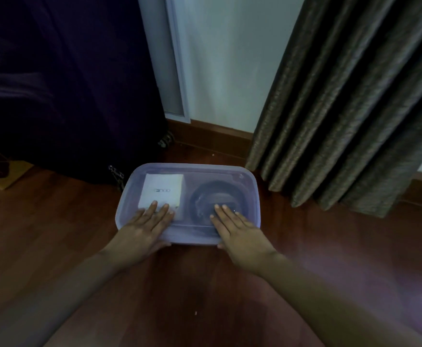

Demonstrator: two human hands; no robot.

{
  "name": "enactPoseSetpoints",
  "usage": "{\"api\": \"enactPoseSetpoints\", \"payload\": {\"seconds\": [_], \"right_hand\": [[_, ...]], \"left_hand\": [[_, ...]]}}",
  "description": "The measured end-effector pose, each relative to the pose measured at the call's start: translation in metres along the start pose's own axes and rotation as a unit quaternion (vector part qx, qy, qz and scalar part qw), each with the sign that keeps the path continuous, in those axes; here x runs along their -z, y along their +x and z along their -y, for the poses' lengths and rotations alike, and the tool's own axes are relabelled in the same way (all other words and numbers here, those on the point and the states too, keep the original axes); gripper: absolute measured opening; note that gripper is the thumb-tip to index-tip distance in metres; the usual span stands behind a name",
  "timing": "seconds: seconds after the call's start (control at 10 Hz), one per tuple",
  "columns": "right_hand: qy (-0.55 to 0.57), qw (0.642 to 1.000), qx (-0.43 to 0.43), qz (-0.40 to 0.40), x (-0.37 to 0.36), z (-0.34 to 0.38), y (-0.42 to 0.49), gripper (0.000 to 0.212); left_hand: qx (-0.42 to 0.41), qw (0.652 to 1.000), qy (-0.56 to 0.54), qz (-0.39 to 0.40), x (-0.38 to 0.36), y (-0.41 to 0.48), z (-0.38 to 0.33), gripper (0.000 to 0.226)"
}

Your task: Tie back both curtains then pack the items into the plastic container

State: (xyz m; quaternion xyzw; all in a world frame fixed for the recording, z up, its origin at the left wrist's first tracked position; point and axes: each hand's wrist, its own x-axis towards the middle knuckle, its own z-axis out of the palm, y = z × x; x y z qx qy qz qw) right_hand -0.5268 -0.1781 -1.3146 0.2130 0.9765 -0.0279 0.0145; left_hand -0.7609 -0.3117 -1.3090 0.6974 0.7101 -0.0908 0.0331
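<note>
- Pressing both palms on the lid (205, 171) of the container (257, 196), I am judging the packing step as nearly finished.
- I am holding the left hand (143, 227) flat with fingers spread over the near left part of the lid, thumb tucked at the front edge, gripping nothing.
- I am holding the right hand (238, 232) the same way on the near right part, open and flat, thumb at the front edge.
- I am seeing the container resting on the wooden floor (54, 234), between the two curtains and close to the wall.
- I am reading two items through the lid: a white box (161, 190) on the left, a dark round item (217, 196) on the right, too blurred to name.
- I am seeing the grey curtain (342, 108) hanging in loose pleats to the floor; no tie is showing, though its upper part is out of view.
- I am finding the dark curtain (67, 83) too dim to judge.
- I am noting metal clips (116, 172) just beside the container's far left corner; nothing is blocking the hands.
</note>
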Motion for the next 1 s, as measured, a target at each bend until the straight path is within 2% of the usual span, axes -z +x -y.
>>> {"api": "enactPoseSetpoints", "payload": {"seconds": [0.1, 0.3, 0.4, 0.9, 1.0], "right_hand": [[-0.005, 1.000, -0.005, 0.011, 0.003, -0.003, 0.010, 0.071], [0.011, 0.996, -0.084, -0.007, 0.013, -0.014, 0.033, 0.072], [0.009, 0.997, -0.077, 0.031, 0.018, -0.031, 0.045, 0.063], [0.040, 0.991, -0.108, 0.065, 0.024, -0.058, 0.078, 0.064], [0.015, 0.992, -0.101, 0.077, 0.032, -0.057, 0.080, 0.065]], "left_hand": [[0.003, 1.000, 0.013, 0.015, 0.005, 0.015, 0.012, 0.067], [0.004, 1.000, 0.020, 0.016, 0.026, 0.066, 0.020, 0.072], [0.020, 0.997, 0.049, 0.053, 0.028, 0.090, 0.021, 0.074], [0.051, 0.994, 0.032, 0.095, 0.042, 0.134, 0.032, 0.075], [0.060, 0.992, 0.069, 0.088, 0.050, 0.134, 0.023, 0.078]]}}
